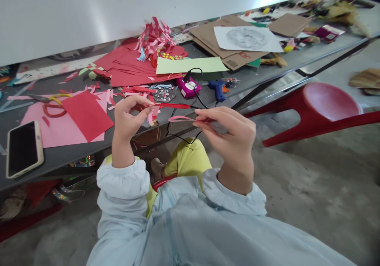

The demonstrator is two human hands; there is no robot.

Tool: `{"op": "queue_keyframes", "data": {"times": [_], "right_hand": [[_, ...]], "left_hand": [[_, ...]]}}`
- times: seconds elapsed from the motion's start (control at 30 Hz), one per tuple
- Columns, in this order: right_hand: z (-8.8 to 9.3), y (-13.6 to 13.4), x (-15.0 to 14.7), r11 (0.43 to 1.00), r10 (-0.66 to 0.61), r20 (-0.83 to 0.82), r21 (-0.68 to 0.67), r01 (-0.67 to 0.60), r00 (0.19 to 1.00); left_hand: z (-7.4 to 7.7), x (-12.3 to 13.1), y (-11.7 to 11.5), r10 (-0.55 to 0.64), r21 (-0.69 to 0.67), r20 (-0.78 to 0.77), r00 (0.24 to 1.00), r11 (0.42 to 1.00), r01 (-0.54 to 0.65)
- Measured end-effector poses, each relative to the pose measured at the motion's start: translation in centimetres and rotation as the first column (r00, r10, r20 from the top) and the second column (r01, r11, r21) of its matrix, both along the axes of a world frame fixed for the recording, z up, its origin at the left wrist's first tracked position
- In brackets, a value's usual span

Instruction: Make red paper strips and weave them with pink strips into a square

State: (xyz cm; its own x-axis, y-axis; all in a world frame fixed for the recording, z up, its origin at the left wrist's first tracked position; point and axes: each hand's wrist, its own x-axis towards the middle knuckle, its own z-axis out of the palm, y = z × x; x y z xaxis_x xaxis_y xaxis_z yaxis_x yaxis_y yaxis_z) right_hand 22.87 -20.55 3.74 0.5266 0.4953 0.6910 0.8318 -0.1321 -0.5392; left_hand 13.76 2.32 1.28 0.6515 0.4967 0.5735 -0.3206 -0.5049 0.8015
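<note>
My left hand (130, 117) is closed in a pinch on a red paper strip (173, 105) that sticks out to the right. My right hand (230, 133) pinches a pink paper strip (181, 118) bent into a narrow loop, its end pointing left just under the red strip. Both hands are held in front of the grey table's edge (74, 153), above my lap.
On the table lie red and pink paper sheets (86, 115), woven paper strips (156, 38), scissors (47, 98), a phone (23, 148), a magenta box (188, 87), a blue glue gun (218, 88), a green sheet (190, 65) and cardboard (225, 40). A red stool (323, 105) stands to the right.
</note>
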Motion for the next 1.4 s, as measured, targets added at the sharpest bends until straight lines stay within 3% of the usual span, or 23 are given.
{"op": "queue_keyframes", "data": {"times": [0.17, 0.4, 0.67, 0.9, 1.07, 1.2, 1.4], "right_hand": [[-0.1, 0.2, 0.0, 0.996, 0.002, 0.051, 0.085, -0.006, 0.999], [-0.9, 0.8, 0.4, 0.997, 0.033, 0.016, 0.068, -0.034, 0.999], [-2.4, 2.5, 0.3, 0.991, 0.077, -0.25, 0.122, -0.047, 0.965], [-3.4, 4.4, -0.3, 0.975, 0.007, -0.422, 0.205, 0.087, 0.907], [-3.4, 4.6, 0.0, 0.979, 0.026, -0.464, 0.19, 0.071, 0.885], [-3.7, 4.7, -0.2, 0.989, 0.103, -0.537, 0.145, -0.028, 0.837], [-3.4, 4.8, -0.7, 0.984, 0.164, -0.611, 0.043, -0.174, 0.774]], "left_hand": [[-0.1, 0.1, 0.0, -0.007, 0.042, -0.023, 1.0, 0.999, 0.008], [-0.3, 0.1, 0.0, 0.02, 0.053, -0.051, 0.998, 0.998, -0.017], [-0.1, 0.1, -0.2, 0.01, 0.037, -0.093, 0.996, 0.999, -0.007], [0.6, -0.5, -0.4, -0.294, 0.012, -0.242, 0.925, 0.952, 0.306], [0.5, -0.7, 0.0, -0.473, -0.045, -0.183, 0.862, 0.88, 0.473], [0.3, -0.8, 0.1, -0.51, -0.09, -0.08, 0.856, 0.859, 0.504], [0.4, -1.1, -0.4, -0.517, -0.21, -0.099, 0.85, 0.846, 0.49]]}}
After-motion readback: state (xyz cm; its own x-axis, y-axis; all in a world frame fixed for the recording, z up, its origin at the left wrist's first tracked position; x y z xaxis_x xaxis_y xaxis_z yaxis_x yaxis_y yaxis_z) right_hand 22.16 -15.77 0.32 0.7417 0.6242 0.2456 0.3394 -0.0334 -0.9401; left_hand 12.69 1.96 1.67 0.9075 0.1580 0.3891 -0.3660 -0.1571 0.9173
